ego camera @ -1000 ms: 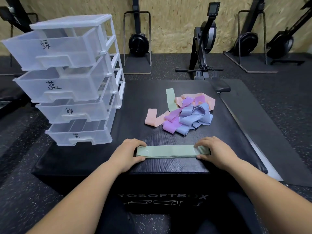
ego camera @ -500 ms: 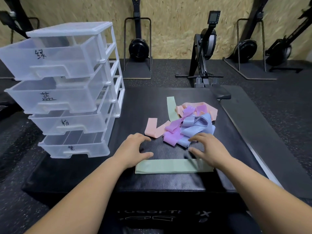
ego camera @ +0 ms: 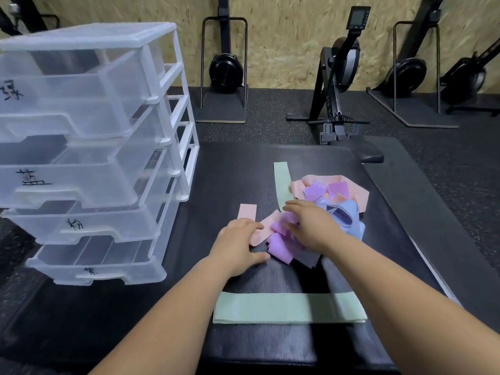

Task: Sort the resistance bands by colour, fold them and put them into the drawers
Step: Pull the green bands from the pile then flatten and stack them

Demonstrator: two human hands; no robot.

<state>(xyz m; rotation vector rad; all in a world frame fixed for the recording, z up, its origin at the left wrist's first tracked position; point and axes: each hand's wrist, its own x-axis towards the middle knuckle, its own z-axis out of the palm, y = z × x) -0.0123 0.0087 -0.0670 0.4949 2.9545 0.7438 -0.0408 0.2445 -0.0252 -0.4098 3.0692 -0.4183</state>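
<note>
Reaching into the pile (ego camera: 328, 209), we rest our left hand (ego camera: 238, 243), fingers spread, on a pink band (ego camera: 259, 228). Our right hand (ego camera: 308, 226) lies open over purple bands (ego camera: 280, 246), gripping nothing we can see. A green band (ego camera: 286, 307) lies flat nearer us, the drawers (ego camera: 89, 158) left.

Both forearms are bare from the bottom edge of the view up to the wrists, with no sleeve cuff showing. The left hand (ego camera: 238, 243) and right hand (ego camera: 311, 226) wear no gloves, rings, watch or wristband.
</note>
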